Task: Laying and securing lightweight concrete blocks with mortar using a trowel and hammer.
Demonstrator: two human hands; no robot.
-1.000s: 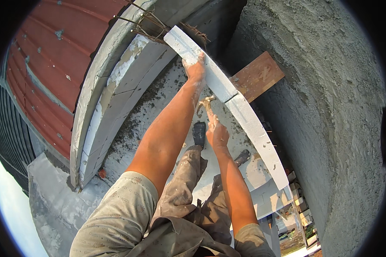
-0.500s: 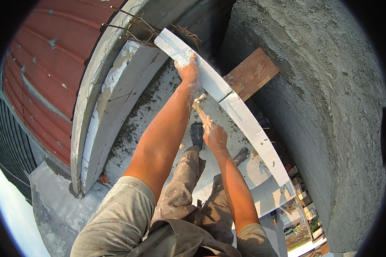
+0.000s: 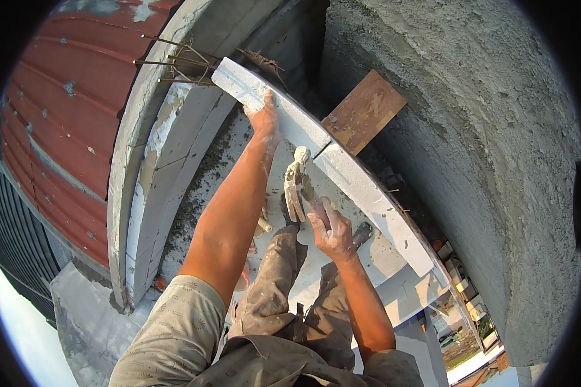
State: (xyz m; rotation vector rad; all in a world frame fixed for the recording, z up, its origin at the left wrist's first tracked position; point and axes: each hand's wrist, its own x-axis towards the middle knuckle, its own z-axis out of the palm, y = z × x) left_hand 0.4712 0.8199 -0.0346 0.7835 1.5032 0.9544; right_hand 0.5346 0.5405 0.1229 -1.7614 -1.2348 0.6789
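My left hand (image 3: 263, 118) presses flat on the upper white block (image 3: 265, 100) of a low wall of pale masonry blocks. My right hand (image 3: 329, 226) grips the handle of a mortar-caked trowel (image 3: 297, 177), whose tip reaches the vertical joint between that block and the lower white block (image 3: 374, 203). My legs in dusty trousers and dark shoes stand on a mortar-spattered slab just below the blocks.
A brown wooden board (image 3: 365, 111) leans behind the blocks against a rough grey plastered wall (image 3: 484, 148). Thin rebar ends (image 3: 174, 61) stick out near the top. A curved white block wall (image 3: 145, 187) and a red ribbed roof (image 3: 58, 122) lie left. Far-below ground shows bottom right.
The view has shifted slightly. My right hand has brought the trowel up closer to the joint between the two white blocks; my left hand stays on the upper block.
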